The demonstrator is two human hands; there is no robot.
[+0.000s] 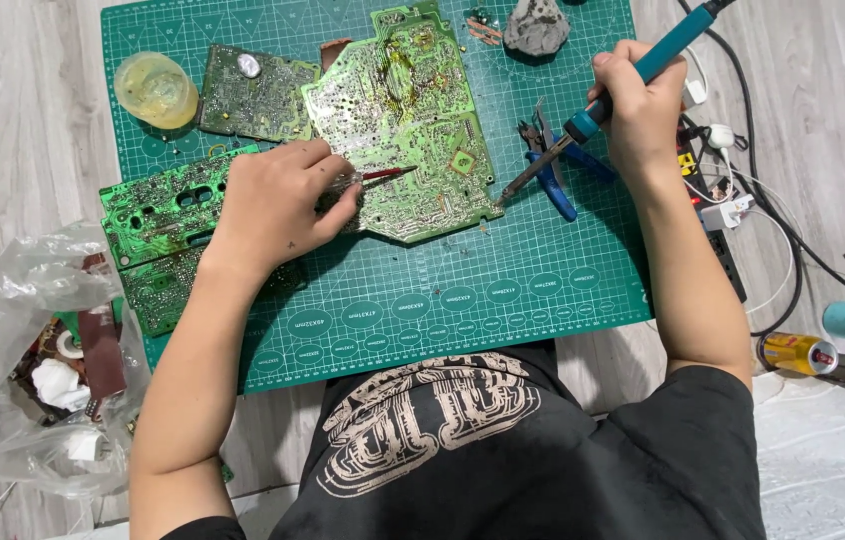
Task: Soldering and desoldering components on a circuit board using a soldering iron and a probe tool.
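My left hand [278, 205] rests on a large green circuit board [413, 120] in the middle of the green cutting mat [503, 290] and grips red-tipped tweezers [383, 176] that point right across the board. My right hand [638, 105] holds a teal-handled soldering iron [593, 115] like a pen. Its metal tip slants down-left and ends at the board's right edge. Blue-handled cutters [551, 170] lie on the mat just beside the iron's tip.
Smaller circuit boards lie at the mat's upper left [255, 92] and left edge [158, 215]. A yellow round container [155, 90] and a grey lump [535, 28] sit near the top. A plastic bag of scraps [48, 370] is at left; a power strip with cables [723, 215] and a can [798, 352] at right.
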